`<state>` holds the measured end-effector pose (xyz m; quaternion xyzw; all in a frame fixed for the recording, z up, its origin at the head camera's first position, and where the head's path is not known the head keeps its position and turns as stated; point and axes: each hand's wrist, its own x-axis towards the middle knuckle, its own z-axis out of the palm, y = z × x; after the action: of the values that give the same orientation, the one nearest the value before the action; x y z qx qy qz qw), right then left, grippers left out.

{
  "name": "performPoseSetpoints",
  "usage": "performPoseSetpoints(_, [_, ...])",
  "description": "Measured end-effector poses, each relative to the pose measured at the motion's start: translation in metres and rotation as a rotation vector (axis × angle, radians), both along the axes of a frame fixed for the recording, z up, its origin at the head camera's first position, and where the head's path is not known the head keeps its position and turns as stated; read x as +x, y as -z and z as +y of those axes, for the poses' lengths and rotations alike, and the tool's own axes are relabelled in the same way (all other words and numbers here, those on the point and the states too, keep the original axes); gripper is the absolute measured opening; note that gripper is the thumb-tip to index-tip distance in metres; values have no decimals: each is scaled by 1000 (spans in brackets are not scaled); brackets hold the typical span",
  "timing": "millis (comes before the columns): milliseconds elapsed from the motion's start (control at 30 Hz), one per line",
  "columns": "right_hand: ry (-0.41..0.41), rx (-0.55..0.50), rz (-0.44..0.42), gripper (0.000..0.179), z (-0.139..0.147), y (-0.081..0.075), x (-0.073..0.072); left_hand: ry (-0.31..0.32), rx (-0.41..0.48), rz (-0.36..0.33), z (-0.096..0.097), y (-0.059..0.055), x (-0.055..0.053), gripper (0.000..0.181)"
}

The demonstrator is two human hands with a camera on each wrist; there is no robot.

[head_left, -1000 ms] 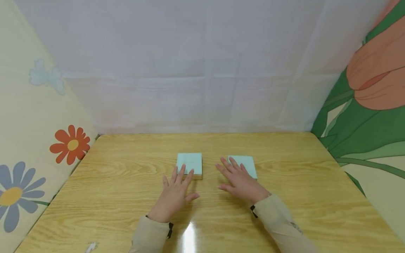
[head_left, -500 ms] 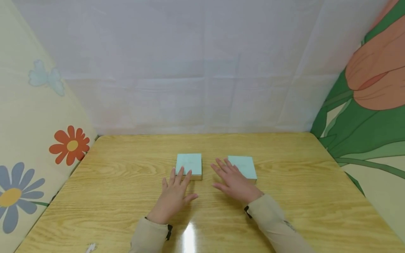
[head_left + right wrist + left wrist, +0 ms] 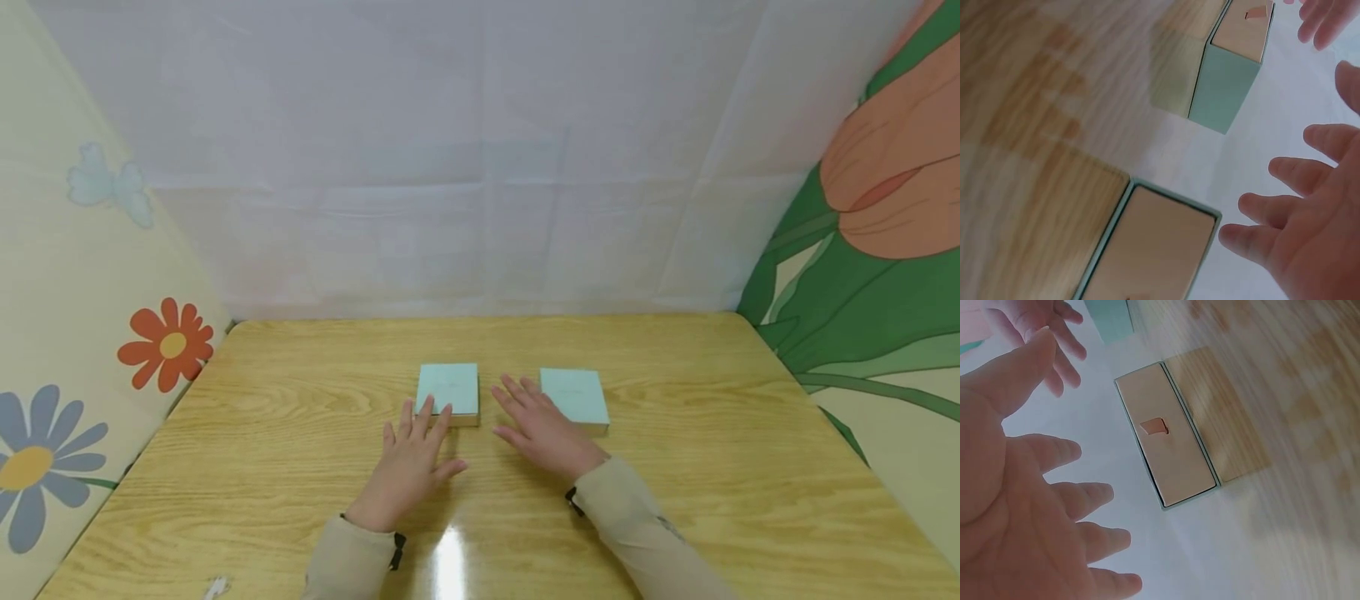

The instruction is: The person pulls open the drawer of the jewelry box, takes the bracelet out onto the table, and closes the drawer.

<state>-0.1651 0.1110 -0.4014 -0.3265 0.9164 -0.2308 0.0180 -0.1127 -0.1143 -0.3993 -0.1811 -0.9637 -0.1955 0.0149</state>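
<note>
Two small square boxes with pale teal tops stand on the wooden table, the left box and the right box. Each has a tan front; on the left box's front a small tab sticks out in the left wrist view. My left hand, fingers spread and straight, hovers in front of the left box, its fingertips overlapping the near edge in the head view. In the gap between the boxes is my right hand, fingers extended, beside the right box's front. Neither hand holds anything.
A small white object lies at the table's near left edge. A pale cloth hangs behind the table. Flower-printed panels flank both sides.
My right hand has shifted left, away from the right box, uncovering more of its top. My left hand has drawn back slightly. Both boxes stay put.
</note>
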Motion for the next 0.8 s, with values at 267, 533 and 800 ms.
performPoseSetpoints(267, [-20,-50,-26,57,-7,5,-3,-2,10,17,-1,-1,0,73])
performPoseSetpoints(533, [2,-30,-54,59,-16,7,-6,0,30,4,-1,-2,0,73])
performPoseSetpoints(800, [23,-2,-92,59,-24,6,-7,-6,28,-14,-1,-1,1,74])
